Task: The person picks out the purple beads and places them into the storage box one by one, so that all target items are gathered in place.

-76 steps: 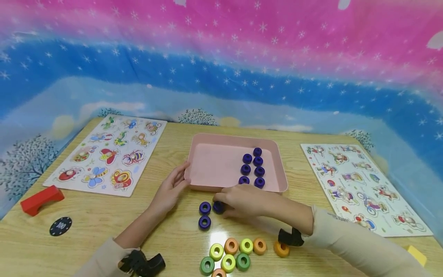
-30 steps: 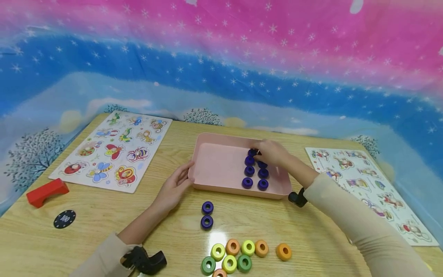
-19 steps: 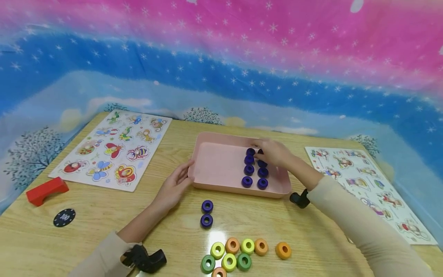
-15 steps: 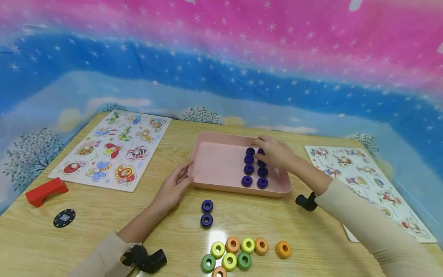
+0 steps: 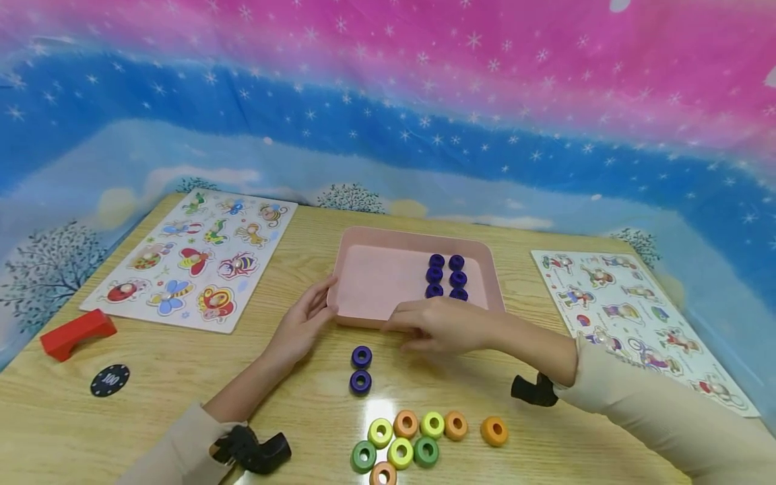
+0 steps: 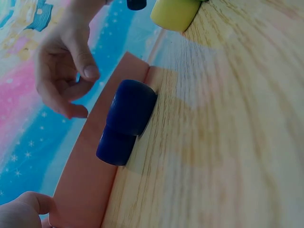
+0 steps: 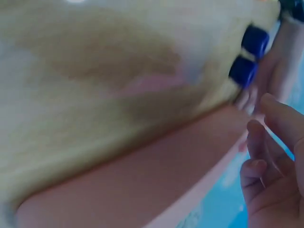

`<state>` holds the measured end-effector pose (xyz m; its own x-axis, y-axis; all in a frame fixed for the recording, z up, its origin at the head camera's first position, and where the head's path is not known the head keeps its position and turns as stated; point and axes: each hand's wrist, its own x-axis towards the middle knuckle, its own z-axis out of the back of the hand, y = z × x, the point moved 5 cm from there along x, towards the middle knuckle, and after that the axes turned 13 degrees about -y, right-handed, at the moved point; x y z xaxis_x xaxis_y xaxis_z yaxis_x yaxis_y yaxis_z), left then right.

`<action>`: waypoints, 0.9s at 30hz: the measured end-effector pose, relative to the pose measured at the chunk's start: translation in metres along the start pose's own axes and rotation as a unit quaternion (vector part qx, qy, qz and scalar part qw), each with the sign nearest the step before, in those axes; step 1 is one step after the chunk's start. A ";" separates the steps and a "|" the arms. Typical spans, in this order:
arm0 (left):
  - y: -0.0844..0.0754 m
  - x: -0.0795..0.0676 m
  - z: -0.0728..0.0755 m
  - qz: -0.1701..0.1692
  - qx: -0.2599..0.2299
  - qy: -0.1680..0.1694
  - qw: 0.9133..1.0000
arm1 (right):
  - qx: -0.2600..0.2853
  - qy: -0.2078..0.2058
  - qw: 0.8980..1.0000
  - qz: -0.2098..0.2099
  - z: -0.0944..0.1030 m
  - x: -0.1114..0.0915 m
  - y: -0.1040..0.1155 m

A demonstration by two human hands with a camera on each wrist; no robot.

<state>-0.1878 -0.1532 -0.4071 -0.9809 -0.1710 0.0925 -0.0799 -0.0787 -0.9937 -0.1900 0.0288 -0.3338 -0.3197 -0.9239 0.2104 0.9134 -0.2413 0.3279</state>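
A shallow pink tray (image 5: pixel 378 276) holds several dark purple rings (image 5: pixel 457 277) in two columns at its right side; the front ones are hidden by my right hand. My left hand (image 5: pixel 303 327) rests at the tray's front left corner, fingers and thumb touching its outer side. My right hand (image 5: pixel 445 325) is over the front rim, fingers loosely bent, with nothing seen between them in the right wrist view. Two more purple rings (image 5: pixel 361 357) stand on the table in front of the tray, one behind the other, between the hands. They look blue in the left wrist view.
Yellow, green and orange rings (image 5: pixel 400 453) cluster near the front edge, with one orange ring (image 5: pixel 494 431) apart. Picture puzzle boards lie left (image 5: pixel 194 259) and right (image 5: pixel 636 323). At left are a red arch block (image 5: pixel 79 333) and a black 100 chip (image 5: pixel 110 380).
My right hand carried a purple ring from the table into the tray's back, let go, and came back toward the front rim. My left hand stayed at the tray's corner.
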 end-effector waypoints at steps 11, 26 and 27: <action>0.000 0.000 0.000 -0.001 0.004 0.006 1.000 | -0.024 0.071 0.996 0.040 -0.033 0.018 0.017; -0.002 0.000 0.000 -0.007 0.004 0.002 1.000 | 0.030 0.018 0.999 0.005 -0.017 0.003 0.010; -0.002 0.000 0.000 -0.008 0.005 0.002 1.000 | 0.031 0.005 0.999 -0.006 -0.010 0.002 0.008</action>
<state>-0.1879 -0.1533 -0.4046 -0.9802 -0.1657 0.1082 -0.0939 -0.0919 -0.9913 -0.1808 0.0222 -0.3405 -0.3273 -0.9241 0.1973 0.8921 -0.2335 0.3867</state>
